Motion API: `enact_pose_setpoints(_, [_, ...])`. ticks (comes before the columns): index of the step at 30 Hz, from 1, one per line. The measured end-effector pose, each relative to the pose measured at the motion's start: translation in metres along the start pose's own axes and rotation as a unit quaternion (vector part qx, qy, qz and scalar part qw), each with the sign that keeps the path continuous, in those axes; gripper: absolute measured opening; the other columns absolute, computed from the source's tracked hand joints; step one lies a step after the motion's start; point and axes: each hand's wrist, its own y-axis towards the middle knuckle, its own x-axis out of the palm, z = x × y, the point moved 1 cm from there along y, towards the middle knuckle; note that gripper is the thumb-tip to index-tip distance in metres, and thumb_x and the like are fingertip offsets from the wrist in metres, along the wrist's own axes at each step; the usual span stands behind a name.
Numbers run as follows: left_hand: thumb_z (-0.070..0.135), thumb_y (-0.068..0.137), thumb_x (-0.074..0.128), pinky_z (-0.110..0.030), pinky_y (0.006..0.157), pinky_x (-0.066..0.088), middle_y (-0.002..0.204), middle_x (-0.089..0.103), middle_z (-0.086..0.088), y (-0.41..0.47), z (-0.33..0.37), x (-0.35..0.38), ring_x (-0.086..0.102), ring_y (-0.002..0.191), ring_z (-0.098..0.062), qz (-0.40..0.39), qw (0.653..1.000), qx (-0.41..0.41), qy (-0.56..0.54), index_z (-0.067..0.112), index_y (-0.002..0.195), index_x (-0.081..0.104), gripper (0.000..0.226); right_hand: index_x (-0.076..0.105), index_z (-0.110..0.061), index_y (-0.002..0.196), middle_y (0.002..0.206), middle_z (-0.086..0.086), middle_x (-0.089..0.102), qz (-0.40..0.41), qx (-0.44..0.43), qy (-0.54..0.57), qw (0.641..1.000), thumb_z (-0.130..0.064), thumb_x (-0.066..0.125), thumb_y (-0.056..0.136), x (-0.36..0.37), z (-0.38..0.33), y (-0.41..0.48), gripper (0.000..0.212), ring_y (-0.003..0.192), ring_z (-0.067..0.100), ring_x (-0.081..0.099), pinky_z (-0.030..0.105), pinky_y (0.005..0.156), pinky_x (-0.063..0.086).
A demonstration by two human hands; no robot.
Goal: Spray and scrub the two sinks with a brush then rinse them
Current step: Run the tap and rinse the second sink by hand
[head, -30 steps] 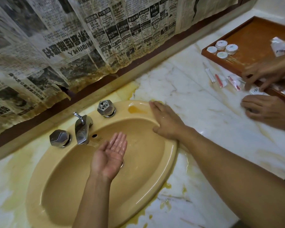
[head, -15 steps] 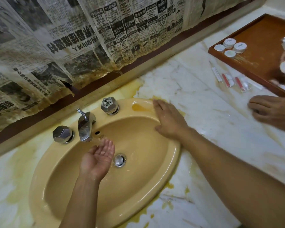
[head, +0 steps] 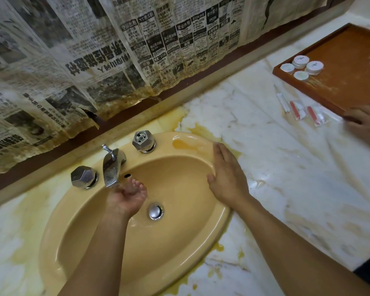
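**Left hand [head: 127, 198] cupped empty, right hand [head: 226, 178] flat on oval yellow ceramic sink [head: 48, 242]**

We see the left palm up, fingers loosely curled, holding nothing, just under the chrome faucet [head: 112, 165] spout. Right fingers straight, pressing the sink's right rim. Round chrome drain plug [head: 156, 211] just beside the left wrist. Sink sits in a stained white marble counter [head: 286, 189]; another person's hand [head: 365, 122] at the brown wooden tray [head: 340, 60] corner.
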Motion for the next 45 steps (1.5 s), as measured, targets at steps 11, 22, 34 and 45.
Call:
enact_pose_setpoints(11, [0.015, 0.109, 0.036, -0.048, 0.110, 0.044, 0.129, 0.065, -0.030, -0.033, -0.049, 0.078, 0.059, 0.126, -0.043, -0.196, 0.976, -0.079, 0.058, -0.013, 0.128, 0.059, 0.041, -0.002, -0.019, 0.163, 0.171, -0.002, 0.001, -0.012, 0.001, -0.019, 1.000, -0.028, 0.057, 0.099, 0.002, 0.001, 0.001, 0.088, 0.156, 0.017, 0.005, 0.028, 0.123, 0.016])
enact_pose_setpoints(22, [0.005, 0.080, 0.073, -0.044, 0.106, 0.046, 0.126, 0.068, -0.022, -0.018, -0.030, -0.042, 0.063, 0.116, -0.034, -0.058, 0.997, -0.030, 0.031, -0.005, 0.122, 0.061, 0.045, -0.009, -0.005, 0.161, 0.169, 0.014, 0.006, -0.082, -0.147, -0.199, 0.965, -0.079, 0.040, 0.089, 0.010, -0.054, 0.091, 0.114, 0.157, 0.026, 0.005, 0.045, 0.126, 0.012])
enact_pose_setpoints(34, [0.020, 0.109, 0.038, -0.041, 0.090, 0.049, 0.112, 0.066, -0.014, -0.004, -0.002, -0.033, 0.064, 0.105, -0.029, 0.007, 0.999, -0.036, 0.012, 0.002, 0.109, 0.062, 0.030, 0.006, -0.007, 0.162, 0.167, 0.014, 0.018, 0.002, -0.056, -0.148, 0.987, -0.042, 0.063, 0.096, 0.008, -0.028, 0.034, 0.095, 0.155, 0.029, 0.016, 0.040, 0.124, 0.015])
enact_pose_setpoints(45, [0.020, 0.109, 0.035, -0.039, 0.092, 0.055, 0.124, 0.070, -0.022, -0.021, -0.038, 0.070, 0.067, 0.116, -0.034, -0.155, 0.983, -0.073, 0.066, -0.004, 0.126, 0.064, 0.041, -0.003, -0.012, 0.163, 0.170, 0.007, 0.007, -0.004, -0.013, -0.081, 0.997, -0.033, 0.055, 0.101, 0.003, -0.008, 0.010, 0.087, 0.157, 0.021, 0.007, 0.028, 0.123, 0.009])
